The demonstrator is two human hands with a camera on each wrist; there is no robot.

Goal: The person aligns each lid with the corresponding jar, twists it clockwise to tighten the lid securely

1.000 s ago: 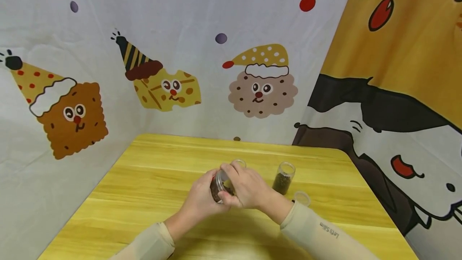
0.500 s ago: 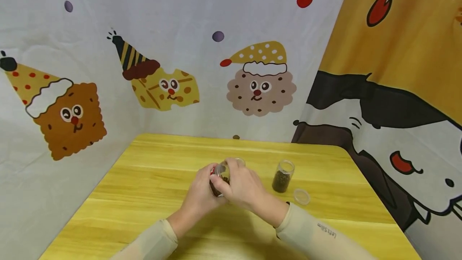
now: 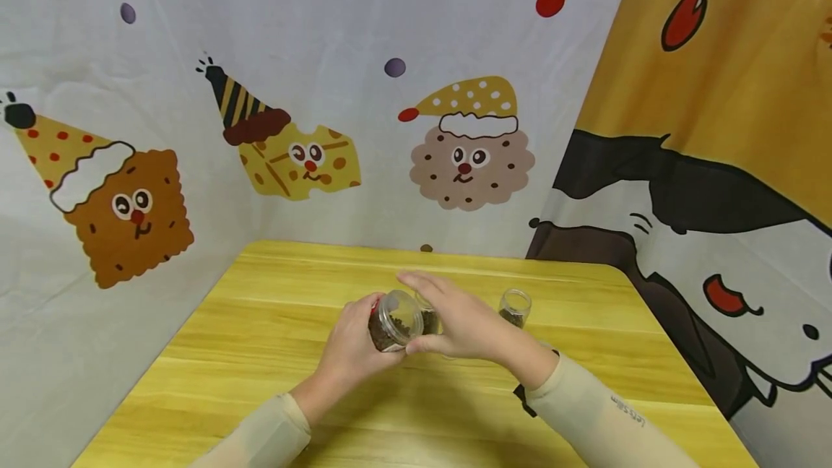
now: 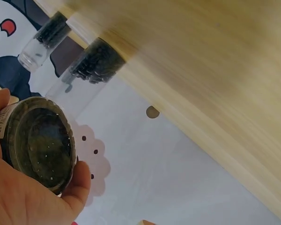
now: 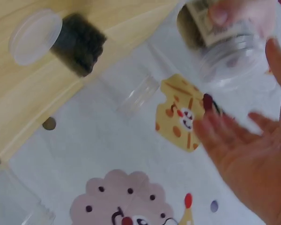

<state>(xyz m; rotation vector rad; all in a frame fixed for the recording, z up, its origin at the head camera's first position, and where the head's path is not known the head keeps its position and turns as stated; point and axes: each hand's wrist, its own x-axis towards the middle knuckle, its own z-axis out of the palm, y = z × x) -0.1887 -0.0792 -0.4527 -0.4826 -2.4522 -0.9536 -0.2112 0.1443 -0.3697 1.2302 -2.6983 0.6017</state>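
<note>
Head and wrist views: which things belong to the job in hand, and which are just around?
Job, likely: labelled jar in the left grip; two part-filled glass jars; clear round lid.
Just there: printed curtain; table, as support.

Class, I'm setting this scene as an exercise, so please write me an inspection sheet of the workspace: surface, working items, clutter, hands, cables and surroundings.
Surface: yellowish wood-grain table.
Job's things: held jar, tilted, dark contents inside; middle jar and right jar stand on the table, each part-filled with dark pieces.
Clutter: one clear lid lies near the right jar.
Hands: left hand grips the held jar; right hand is beside its mouth, fingers extended, contact unclear.
Cables: nothing seen.
Surroundings: pale backdrop printed with cartoon figures.
</note>
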